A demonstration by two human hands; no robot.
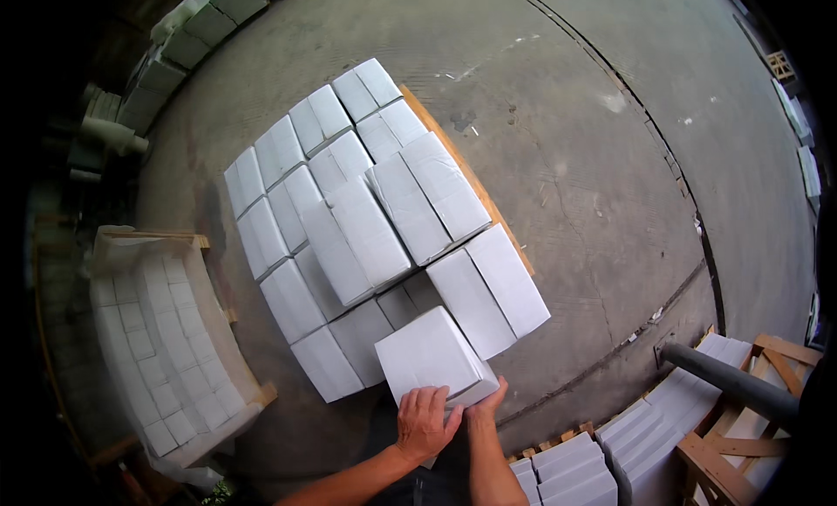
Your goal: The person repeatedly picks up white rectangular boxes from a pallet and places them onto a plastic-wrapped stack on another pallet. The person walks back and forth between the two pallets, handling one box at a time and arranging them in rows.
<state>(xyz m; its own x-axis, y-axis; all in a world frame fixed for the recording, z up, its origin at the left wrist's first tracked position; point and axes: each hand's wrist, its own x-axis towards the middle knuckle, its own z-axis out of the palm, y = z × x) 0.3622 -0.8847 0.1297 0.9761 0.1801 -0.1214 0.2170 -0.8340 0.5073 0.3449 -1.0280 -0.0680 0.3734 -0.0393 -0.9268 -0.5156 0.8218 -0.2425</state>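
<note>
A white cardboard box (pixel 429 353) is tilted in front of my body, at the near side of a stack of similar boxes. My left hand (pixel 425 421) lies on its near edge, fingers bent over the top face. Around the near right corner, my right hand (pixel 485 405) grips the same box, its fingers partly hidden. Just beyond stands a closed white box (pixel 488 288) on the right of the stack. Two boxes, a left one (pixel 356 240) and a right one (pixel 429 196), sit higher on top of the lower layer.
An orange-brown pallet edge (pixel 471 175) shows along the stack's right side. At left stands a wrapped pallet of small white boxes (pixel 166 349). Lower right are white stacked sheets or panels (pixel 571 471), a wooden crate frame (pixel 719 467) and a grey pipe (pixel 732 380). A dark groove (pixel 649 114) crosses the concrete floor.
</note>
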